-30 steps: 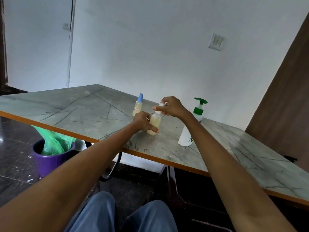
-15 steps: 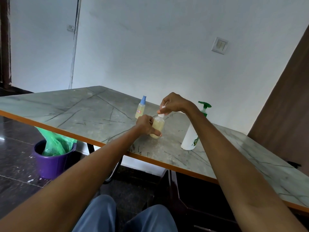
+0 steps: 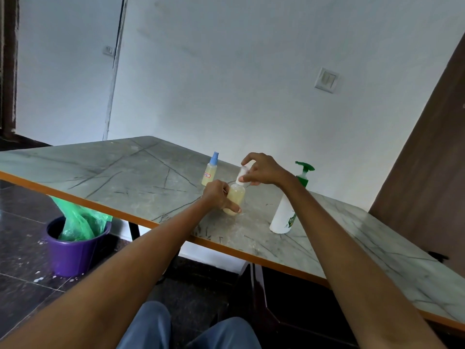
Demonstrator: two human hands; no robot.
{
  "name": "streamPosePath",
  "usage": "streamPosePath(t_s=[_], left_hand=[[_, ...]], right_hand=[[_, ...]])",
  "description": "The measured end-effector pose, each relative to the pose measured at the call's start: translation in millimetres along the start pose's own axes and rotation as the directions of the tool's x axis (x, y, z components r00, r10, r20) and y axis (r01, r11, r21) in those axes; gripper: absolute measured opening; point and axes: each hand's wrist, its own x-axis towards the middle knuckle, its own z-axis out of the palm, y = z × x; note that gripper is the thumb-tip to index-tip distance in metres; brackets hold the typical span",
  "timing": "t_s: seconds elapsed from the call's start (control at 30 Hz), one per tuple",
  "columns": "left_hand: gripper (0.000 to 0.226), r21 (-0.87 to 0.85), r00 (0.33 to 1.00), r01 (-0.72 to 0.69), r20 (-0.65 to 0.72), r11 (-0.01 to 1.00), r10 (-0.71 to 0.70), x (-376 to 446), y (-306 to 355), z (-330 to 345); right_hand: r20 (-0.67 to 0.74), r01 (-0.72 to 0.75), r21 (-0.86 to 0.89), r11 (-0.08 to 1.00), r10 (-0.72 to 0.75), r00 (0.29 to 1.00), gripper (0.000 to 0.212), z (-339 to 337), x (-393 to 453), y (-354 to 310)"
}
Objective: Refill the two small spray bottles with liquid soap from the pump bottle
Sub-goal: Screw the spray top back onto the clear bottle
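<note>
Two hands work one spray bottle (image 3: 236, 199) on the counter (image 3: 141, 172): left hand (image 3: 218, 197) grips its body, right hand (image 3: 261, 170) pinches the white cap (image 3: 242, 175) (pump bottle (image 3: 286, 212) just beside).

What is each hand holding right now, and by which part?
Both hold one small spray bottle: the left hand grips its yellowish body, and the right hand pinches its white cap at the top.

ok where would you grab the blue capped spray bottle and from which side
Grip the blue-capped spray bottle round its straight yellow body, below the narrow cap. It stands upright and untouched, so come from the open left, since the left hand crowds its right.
</note>
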Motion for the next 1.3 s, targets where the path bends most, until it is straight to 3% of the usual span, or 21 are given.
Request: streamPosePath(t_s=[0.17,0.33,0.43,0.5,0.63,0.77,0.83,0.93,1.07,1.2,1.3], left_hand=[[0.062,-0.007,1.000,-0.005,-0.005,1.000,0.005,0,-2,0],[0.062,-0.005,1.000,-0.004,-0.014,1.000,0.004,-1,0,1],[0.062,0.001,1.000,-0.003,-0.011,1.000,0.003,-1,0,1],[0.063,0.001,1.000,0.000,-0.008,1.000,0.000,0,1,1],[0.062,-0.001,1.000,0.003,-0.017,1.000,-0.003,-2,1,1],[0.062,-0.012,1.000,0.006,-0.011,1.000,-0.006,-1,0,0],[0.062,-0.016,1.000,0.006,-0.005,1.000,-0.006,-1,1,0],[0.062,-0.013,1.000,0.009,-0.002,1.000,-0.009,-3,2,-1],[0.062,-0.004,1.000,0.013,-0.002,1.000,-0.013,-2,2,-1],[0.062,-0.001,1.000,0.011,-0.004,1.000,-0.011,-3,2,0],[0.062,-0.001,1.000,0.012,-0.005,1.000,-0.012,-2,1,0]], right_hand=[[0.068,0.028,0.049,0.998,-0.031,0.997,0.067,-4,1,-1],[-0.084,-0.046,0.140,0.989,0.058,0.995,0.059,-5,5,-5],[0.001,0.001,0.064,0.998,-0.001,1.000,0.067,0,5,-6],[-0.012,0.010,0.014,1.000,-0.009,1.000,0.069,7,3,-5],[-0.111,-0.058,0.098,0.993,0.069,0.991,0.072,13,5,0],[0.023,-0.043,0.215,0.976,0.039,0.999,0.078,8,2,7],[-0.015,-0.042,0.245,0.969,0.047,0.999,0.075,8,1,10],[-0.093,-0.068,0.195,0.978,0.088,0.992,0.082,9,1,7],[-0.003,-0.044,0.210,0.977,0.046,0.999,0.084,9,0,-1],[-0.153,-0.064,0.107,0.992,0.080,0.985,0.082,19,3,2],[-0.105,-0.082,0.272,0.959,0.115,0.988,0.082,17,4,8]])
